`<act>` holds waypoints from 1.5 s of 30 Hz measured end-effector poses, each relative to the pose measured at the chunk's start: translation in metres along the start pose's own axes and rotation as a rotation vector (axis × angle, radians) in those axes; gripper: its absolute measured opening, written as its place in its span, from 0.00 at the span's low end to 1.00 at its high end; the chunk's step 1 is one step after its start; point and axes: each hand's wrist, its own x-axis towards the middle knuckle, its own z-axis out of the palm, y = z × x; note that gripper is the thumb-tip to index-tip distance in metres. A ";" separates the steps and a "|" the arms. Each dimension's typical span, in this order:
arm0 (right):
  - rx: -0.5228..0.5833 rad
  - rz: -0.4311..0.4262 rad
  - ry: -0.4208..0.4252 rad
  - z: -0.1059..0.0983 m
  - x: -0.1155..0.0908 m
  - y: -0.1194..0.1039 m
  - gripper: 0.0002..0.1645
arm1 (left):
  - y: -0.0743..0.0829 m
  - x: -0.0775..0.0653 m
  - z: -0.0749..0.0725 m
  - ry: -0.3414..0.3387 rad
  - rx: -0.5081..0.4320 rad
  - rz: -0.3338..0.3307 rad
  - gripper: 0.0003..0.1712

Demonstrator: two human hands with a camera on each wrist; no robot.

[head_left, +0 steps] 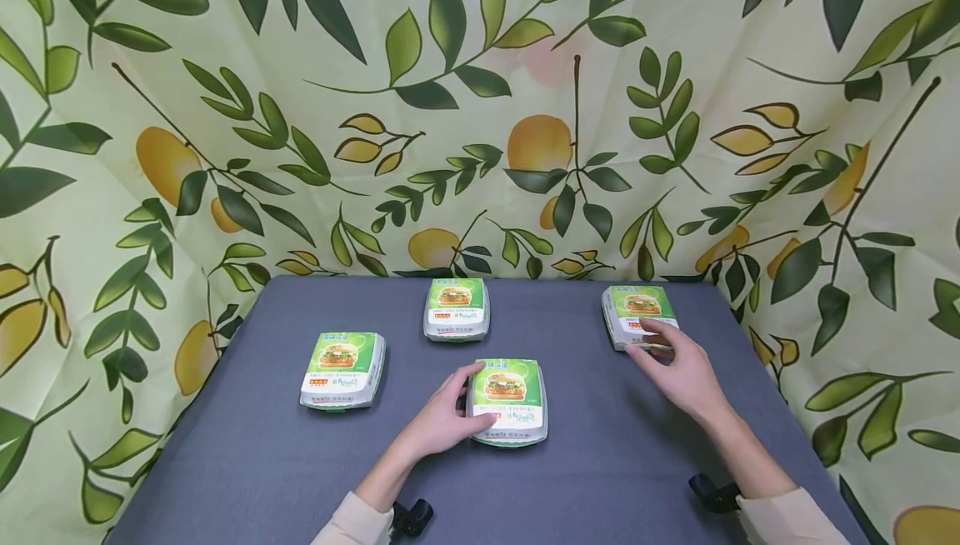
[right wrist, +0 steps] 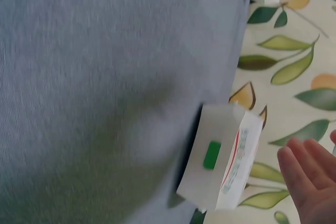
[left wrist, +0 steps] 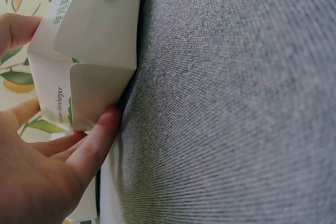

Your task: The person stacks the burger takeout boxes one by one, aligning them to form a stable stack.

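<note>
left grip [head_left: 442,413] is spread wide at the left side of the front box [head_left: 517,395], thumb over the lid, fingers touching the side wall, no firm clasp showing. right grip [head_left: 686,370] has its fingers apart, hovers over the front right of the right box [head_left: 630,312] and holds nothing. all four boxes sit on the worktop [head_left: 247,462]; the left box [head_left: 343,368] and back box [head_left: 457,309] are untouched.

the step looks like handling two boxes at once, one per hand. the next move, i judge, calls for a squeeze across the front box or a clean release, and a lower right hand if it is to grasp.

right fingers cover the right box's front right corner; the right wrist view cuts off most of that hand. fine print is too small to read, and what the boxes contain cannot be told.
</note>
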 end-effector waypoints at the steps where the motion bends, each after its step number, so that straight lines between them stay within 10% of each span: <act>1: -0.006 -0.003 0.020 -0.002 0.001 0.002 0.33 | 0.000 0.000 0.000 0.002 -0.003 -0.002 0.46; 16: -0.019 0.077 0.156 -0.017 0.021 0.028 0.38 | -0.004 0.001 0.001 0.006 0.000 -0.001 0.46; 45: 0.158 0.328 -0.101 0.002 0.046 0.079 0.55 | -0.003 0.001 0.001 0.008 0.020 -0.008 0.46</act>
